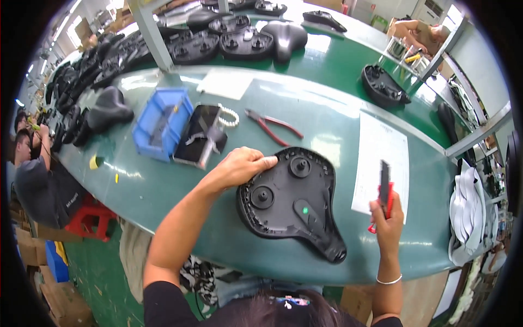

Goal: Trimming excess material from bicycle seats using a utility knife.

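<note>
A black bicycle saddle (pixel 289 201) lies upside down on the green table, its underside facing up and its nose toward me at the lower right. My left hand (pixel 242 168) grips the saddle's far left rim, thumb over the edge. To the right of the saddle, clear of it, my right hand (pixel 388 218) is closed round a red-handled tool (pixel 385 191) with a long dark blade-like head pointing up; blur hides its exact kind. Beyond the saddle lie red-handled cutting pliers (pixel 275 126). A printed white sheet (pixel 376 158) is under and behind my right hand.
At the left are a blue bin (pixel 163 124), a dark phone (pixel 200 133) and a pearl bracelet (pixel 230 116). Several saddles are heaped at the far left; another saddle (pixel 383 85) rests at the far right. White pieces (pixel 467 204) hang by the right edge. Other people (pixel 38 180) sit beyond.
</note>
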Available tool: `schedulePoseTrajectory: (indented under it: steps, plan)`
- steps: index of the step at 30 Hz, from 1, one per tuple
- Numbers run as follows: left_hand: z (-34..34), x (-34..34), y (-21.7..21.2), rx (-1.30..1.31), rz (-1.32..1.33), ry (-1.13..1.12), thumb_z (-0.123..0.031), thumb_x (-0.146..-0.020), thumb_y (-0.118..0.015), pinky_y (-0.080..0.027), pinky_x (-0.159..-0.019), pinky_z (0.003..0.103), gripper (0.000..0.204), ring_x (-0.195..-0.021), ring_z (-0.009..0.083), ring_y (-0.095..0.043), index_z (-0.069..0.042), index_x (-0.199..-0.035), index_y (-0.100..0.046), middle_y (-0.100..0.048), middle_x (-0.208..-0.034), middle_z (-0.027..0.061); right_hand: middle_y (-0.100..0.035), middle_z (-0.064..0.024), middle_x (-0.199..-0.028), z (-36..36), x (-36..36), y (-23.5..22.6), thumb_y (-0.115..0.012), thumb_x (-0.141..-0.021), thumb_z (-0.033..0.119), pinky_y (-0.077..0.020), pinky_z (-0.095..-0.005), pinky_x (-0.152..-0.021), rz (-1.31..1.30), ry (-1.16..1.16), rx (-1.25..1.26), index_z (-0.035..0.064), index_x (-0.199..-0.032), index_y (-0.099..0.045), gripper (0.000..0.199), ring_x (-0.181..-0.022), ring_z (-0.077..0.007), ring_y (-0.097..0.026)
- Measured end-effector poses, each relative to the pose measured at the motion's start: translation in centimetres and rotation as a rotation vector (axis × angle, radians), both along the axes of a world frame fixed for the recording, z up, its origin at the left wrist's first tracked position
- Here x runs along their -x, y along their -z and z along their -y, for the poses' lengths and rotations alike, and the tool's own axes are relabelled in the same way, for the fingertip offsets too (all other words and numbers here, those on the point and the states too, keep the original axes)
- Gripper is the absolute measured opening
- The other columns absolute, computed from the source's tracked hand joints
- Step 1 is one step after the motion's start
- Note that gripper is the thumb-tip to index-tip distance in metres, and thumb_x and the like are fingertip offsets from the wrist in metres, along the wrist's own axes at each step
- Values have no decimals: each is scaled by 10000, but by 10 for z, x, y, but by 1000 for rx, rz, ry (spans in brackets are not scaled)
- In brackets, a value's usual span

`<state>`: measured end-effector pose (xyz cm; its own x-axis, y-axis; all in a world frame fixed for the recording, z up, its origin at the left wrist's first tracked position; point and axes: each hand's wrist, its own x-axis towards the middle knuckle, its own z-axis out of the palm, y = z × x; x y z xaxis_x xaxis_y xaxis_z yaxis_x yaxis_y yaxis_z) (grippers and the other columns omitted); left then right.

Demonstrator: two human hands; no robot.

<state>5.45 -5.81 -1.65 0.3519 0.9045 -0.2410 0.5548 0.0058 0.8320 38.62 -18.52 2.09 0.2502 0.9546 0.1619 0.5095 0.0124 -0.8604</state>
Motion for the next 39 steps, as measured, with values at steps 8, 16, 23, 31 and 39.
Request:
schedulePoseTrajectory:
  steps: [8,16,23,31,39]
  plan:
    - [-50,-76,-11,-88,919,-501,-289,-948,-540,-481,-609,252,256,-665,128,-600,-69,-1077,-543,-619,-910,42,-508,15,-696,-78,-20,20,-671,-838,156,-381,-200,-480,-129,60,-56,16,-1202,-526,415,-523,-53,-458]
    - [-30,-111,23,-556,224,-46,-171,-856,-631,-456,-570,337,139,-606,253,-570,-33,-835,-627,-606,-733,106,-568,-6,-827,-287,-53,56,-669,-793,151,-494,-218,-584,-464,105,-170,54,-1227,-543,462,-663,-99,-570]
    - [-33,-118,16,-452,341,-67,-137,-860,-629,-445,-575,330,142,-615,238,-563,-3,-813,-629,-586,-719,121,-589,-41,-768,-359,-60,65,-657,-763,160,-530,-304,-566,-368,330,-178,40,-1067,-578,336,-592,-153,-591]
    - [-45,-94,29,129,1027,-195,-582,-958,-326,-514,-723,327,693,-931,231,-607,-9,-1347,-338,-570,-1117,147,-558,-55,-800,-159,-3,27,-652,-804,176,-528,-286,-558,-806,-54,26,34,-1078,-513,338,-693,-172,-632]
    - [-19,-60,-6,583,849,-216,-350,-833,-665,-537,-683,273,466,-767,134,-622,2,-1106,-528,-598,-917,76,-636,-85,-854,-1,-7,16,-691,-788,57,-519,-263,-631,-313,-353,349,3,-1193,-534,437,-676,-195,-629]
